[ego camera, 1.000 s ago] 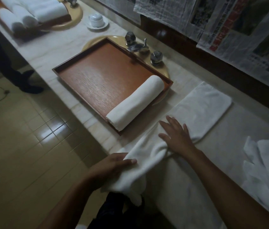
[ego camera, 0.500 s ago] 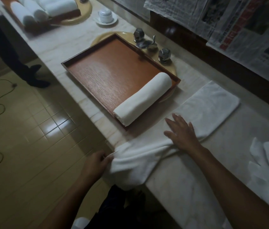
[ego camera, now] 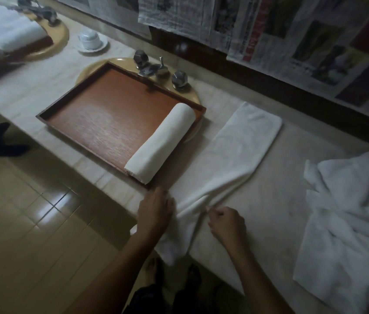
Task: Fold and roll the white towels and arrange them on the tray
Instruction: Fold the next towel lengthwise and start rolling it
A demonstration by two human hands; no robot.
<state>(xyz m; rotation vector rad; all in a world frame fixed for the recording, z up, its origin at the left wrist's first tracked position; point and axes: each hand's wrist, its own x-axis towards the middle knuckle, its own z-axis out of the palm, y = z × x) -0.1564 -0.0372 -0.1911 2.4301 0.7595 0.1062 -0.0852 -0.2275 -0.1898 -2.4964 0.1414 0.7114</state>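
A long folded white towel point(ego camera: 242, 146) lies on the marble counter, its near end bunched and hanging over the front edge. My left hand point(ego camera: 155, 211) grips that near end at its left side. My right hand point(ego camera: 227, 222) pinches a fold of the same towel just to the right. A wooden tray point(ego camera: 102, 118) sits over the sink, left of the towel. One rolled white towel point(ego camera: 161, 142) lies along the tray's right side.
A heap of loose white towels point(ego camera: 346, 220) covers the counter at the right. A tap with two knobs point(ego camera: 156, 69) stands behind the tray. Farther left are a lidded cup on a saucer point(ego camera: 90, 40) and another tray of rolled towels point(ego camera: 6, 35). Someone's dark feet point(ego camera: 0, 139) stand on the tiled floor.
My right hand left the middle of the towel and came back to its near end, where it now pinches a fold. My left hand moved up onto the counter edge beside it.
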